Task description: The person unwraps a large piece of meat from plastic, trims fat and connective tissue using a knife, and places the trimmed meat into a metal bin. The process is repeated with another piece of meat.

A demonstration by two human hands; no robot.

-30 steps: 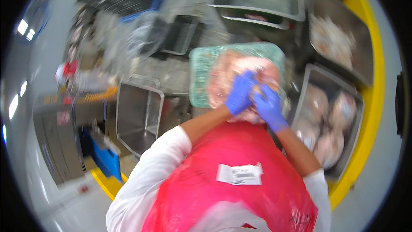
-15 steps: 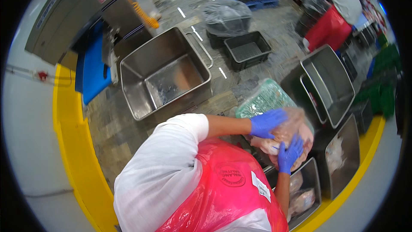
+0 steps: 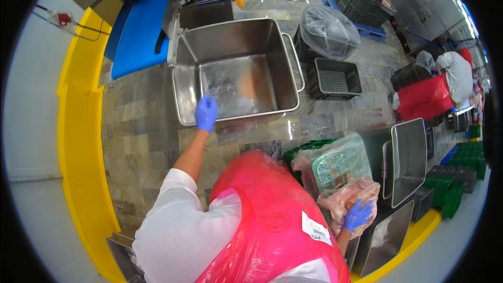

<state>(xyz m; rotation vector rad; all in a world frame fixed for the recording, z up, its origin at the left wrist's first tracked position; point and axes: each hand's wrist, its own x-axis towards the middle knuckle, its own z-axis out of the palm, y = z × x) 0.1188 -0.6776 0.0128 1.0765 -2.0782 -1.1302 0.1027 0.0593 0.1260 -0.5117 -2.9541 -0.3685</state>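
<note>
My left hand (image 3: 206,112), in a blue-violet glove, reaches over the near rim of a large steel tub (image 3: 237,115). Its fingers look curled together; whether they grip the rim or anything else is hidden. The tub has a loop handle on its right side and wet, shiny inner walls. At the lower right, my right hand (image 3: 358,215), gloved alike, rests with spread fingers on pale pink raw meat in clear plastic (image 3: 335,199). The meat lies against the near side of a green crate (image 3: 340,163) covered with a clear plastic liner.
A blue conveyor (image 3: 144,31) stands left of the tub. Grey crates (image 3: 335,78), one under plastic, are beyond its handle. Steel bins (image 3: 409,162) line my right, by a yellow curb (image 3: 387,270). A person in a red apron (image 3: 427,99) bends at the far right.
My left hand has left the meat and swung out left to the tub. My right hand stays on the meat. The view has turned, and more of the green crate shows.
</note>
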